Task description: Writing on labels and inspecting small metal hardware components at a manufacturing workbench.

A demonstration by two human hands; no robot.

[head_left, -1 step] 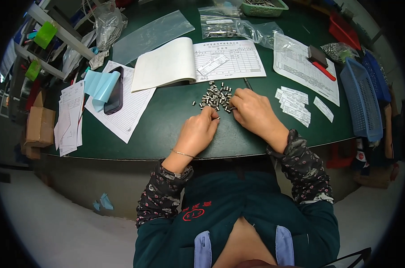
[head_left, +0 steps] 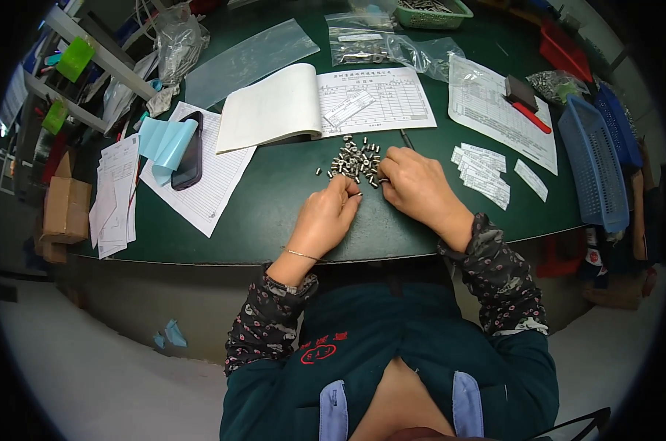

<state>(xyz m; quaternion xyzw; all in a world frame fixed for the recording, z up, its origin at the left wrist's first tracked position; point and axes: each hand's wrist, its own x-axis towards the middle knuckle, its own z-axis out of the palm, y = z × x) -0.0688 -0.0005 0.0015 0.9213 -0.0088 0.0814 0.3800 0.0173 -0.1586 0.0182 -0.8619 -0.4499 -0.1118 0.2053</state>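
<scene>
A loose pile of small silvery metal cylinders (head_left: 355,157) lies on the green tabletop in front of me. My left hand (head_left: 324,212) is at the pile's near left side, fingers bent and closed in a pinch. One short cylinder (head_left: 359,194) shows at its thumb tip. At the right side of the pile is my right hand (head_left: 417,180), its fingers curled inward and closed. Another metal cylinder (head_left: 383,179) shows at those fingertips, partly covered by them. A lone cylinder (head_left: 318,171) lies just left of the pile.
Behind the pile lies an open form book (head_left: 377,99), with a dark pen (head_left: 407,138) near it. Paper labels (head_left: 484,165) and a red-handled tool (head_left: 530,116) lie right, beside a blue basket (head_left: 594,162). A phone (head_left: 188,158) rests on paper at left. Bagged parts (head_left: 359,48) lie behind.
</scene>
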